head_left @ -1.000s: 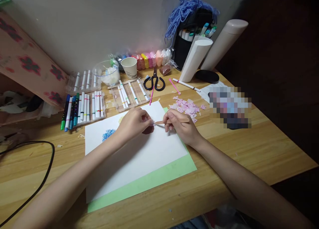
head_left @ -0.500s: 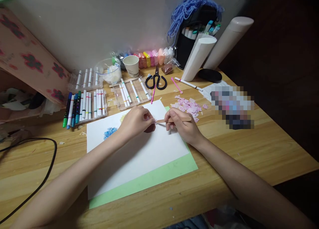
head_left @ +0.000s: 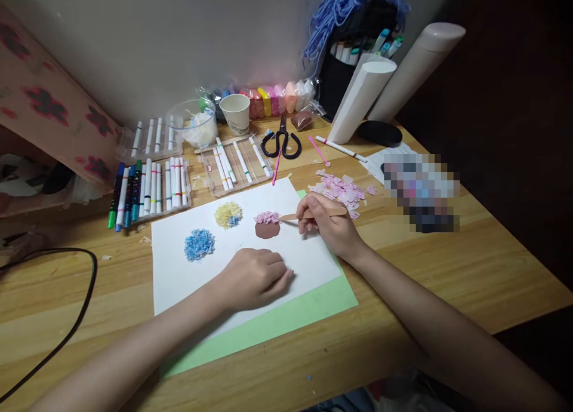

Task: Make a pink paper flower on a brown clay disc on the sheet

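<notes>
My right hand (head_left: 329,221) is closed round a thin wooden stick (head_left: 333,212), whose tip meets the right edge of a small heap of pink flakes (head_left: 267,217). These flakes cover the upper part of a flat brown patch (head_left: 267,230) on a white sheet of paper (head_left: 188,286). Lower on that sheet, below the brown patch, rests my left hand (head_left: 256,277) with its fingers curled in and nothing visible in them. A blue tufted round (head_left: 199,245) and a yellow one with a blue spot (head_left: 228,214) lie on the sheet's left half.
Green paper (head_left: 268,327) sticks out beneath the white sheet. Loose pink scraps (head_left: 338,188) lie behind my right hand. Further back are black-handled scissors (head_left: 282,144), marker cases (head_left: 237,164), a paper cup (head_left: 235,114) and a white container (head_left: 362,101). A black cable (head_left: 92,286) curves at left.
My left hand has moved down from the brown patch onto the lower part of the sheet, uncovering the pink flakes and yellow round. My right hand still holds the stick in nearly the same place.
</notes>
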### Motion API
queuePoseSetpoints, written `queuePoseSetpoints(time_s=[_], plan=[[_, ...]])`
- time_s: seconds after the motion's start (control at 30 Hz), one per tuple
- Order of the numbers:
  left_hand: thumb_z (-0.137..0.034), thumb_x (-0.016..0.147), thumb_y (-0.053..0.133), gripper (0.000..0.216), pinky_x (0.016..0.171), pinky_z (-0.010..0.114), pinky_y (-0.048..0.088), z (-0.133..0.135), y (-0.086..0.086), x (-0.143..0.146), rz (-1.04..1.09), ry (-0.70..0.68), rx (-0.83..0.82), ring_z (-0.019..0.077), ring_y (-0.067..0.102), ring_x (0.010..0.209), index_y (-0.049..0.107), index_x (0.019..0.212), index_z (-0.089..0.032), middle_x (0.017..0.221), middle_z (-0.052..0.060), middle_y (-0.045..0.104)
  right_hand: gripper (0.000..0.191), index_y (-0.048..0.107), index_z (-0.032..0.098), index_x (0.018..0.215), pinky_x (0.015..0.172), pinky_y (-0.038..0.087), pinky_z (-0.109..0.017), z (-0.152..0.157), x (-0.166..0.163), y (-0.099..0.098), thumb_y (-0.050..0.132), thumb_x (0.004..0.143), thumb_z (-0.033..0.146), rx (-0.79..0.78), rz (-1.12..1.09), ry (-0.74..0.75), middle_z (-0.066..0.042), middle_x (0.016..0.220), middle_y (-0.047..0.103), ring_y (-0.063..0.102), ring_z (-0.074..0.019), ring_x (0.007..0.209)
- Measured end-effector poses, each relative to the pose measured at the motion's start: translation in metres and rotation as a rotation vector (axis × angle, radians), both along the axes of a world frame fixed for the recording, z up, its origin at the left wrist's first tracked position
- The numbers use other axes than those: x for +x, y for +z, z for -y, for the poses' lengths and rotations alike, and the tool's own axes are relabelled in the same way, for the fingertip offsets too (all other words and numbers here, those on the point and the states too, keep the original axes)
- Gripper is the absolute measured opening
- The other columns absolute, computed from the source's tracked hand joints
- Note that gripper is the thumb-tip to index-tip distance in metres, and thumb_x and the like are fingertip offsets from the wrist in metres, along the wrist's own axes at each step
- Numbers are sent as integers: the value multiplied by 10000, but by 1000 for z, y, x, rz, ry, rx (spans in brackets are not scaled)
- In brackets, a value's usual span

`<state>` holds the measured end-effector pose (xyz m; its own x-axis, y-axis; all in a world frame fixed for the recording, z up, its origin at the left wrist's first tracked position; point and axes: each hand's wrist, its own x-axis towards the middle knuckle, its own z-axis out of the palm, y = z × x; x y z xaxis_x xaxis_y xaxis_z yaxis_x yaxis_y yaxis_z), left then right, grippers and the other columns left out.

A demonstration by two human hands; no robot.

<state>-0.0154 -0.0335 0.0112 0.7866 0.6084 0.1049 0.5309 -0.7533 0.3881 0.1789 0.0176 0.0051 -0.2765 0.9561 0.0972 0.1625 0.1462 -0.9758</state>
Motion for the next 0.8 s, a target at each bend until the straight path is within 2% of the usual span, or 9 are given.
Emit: queuePoseSetpoints(time_s=[0.27, 0.5, 0.63, 0.8], plan=[[-272, 946, 368, 363, 529, 277, 311, 0, -4, 2, -57, -5, -32, 117, 505, 556, 566, 658, -174, 638, 14, 600, 484, 530, 186, 708, 444, 402, -197, -11, -11, 3, 408, 878, 622, -81, -63, -49, 24, 519, 578, 581, -89, 468], [-273, 941, 370, 368, 527, 275, 307, 0, -5, 2, -41, 0, -44, 117, 497, 542, 570, 648, -173, 635, 18, 607, 542, 520, 182, 628, 359, 419, -191, -21, -21, 4, 497, 764, 707, -175, -126, -174, 17, 409, 554, 567, -109, 360], [-265, 937, 378, 366, 524, 276, 305, 0, -6, 2, -28, 4, -34, 116, 494, 536, 575, 644, -170, 633, 16, 606, 546, 535, 178, 607, 360, 422, -194, -18, -21, 5, 491, 779, 695, -131, -137, -212, 0, 409, 570, 585, -119, 376], [-251, 926, 391, 352, 521, 276, 302, 0, -6, 3, -23, 6, -25, 114, 492, 535, 569, 632, -174, 628, 12, 602, 553, 550, 180, 595, 370, 411, -203, -11, -19, 9, 465, 804, 685, -46, -93, -187, -6, 427, 583, 602, -126, 402]])
